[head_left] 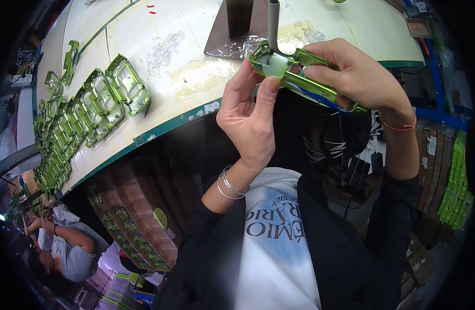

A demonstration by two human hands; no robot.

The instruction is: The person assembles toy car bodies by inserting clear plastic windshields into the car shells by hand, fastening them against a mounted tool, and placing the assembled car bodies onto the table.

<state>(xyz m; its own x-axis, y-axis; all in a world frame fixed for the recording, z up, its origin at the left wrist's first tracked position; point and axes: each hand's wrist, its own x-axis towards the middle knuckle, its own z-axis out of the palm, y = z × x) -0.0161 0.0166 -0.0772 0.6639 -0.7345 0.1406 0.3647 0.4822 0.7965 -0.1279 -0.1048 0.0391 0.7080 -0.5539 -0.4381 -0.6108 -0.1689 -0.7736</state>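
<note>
Both my hands hold a glossy green plastic housing (316,90) with cut-out openings, tilted at the front edge of the table. My left hand (252,113) pinches its left end, the thumb on the near side and the fingers partly hidden behind. Around its right part my right hand (359,75) is closed, thumb and fingers on the upper rim. A vertical grey rod (273,25) comes down from above, its thin tip at the whitish inside of the housing's left end. I cannot tell whether the tip touches it. Behind stands a dark post on a brown base plate (217,45).
Several similar green housings (95,103) lie in rows on the left of the pale table (188,111), which has a green edge. Below stand cardboard boxes (160,222) with green parts. Another person (74,245) works at lower left. Cables hang under the table at right.
</note>
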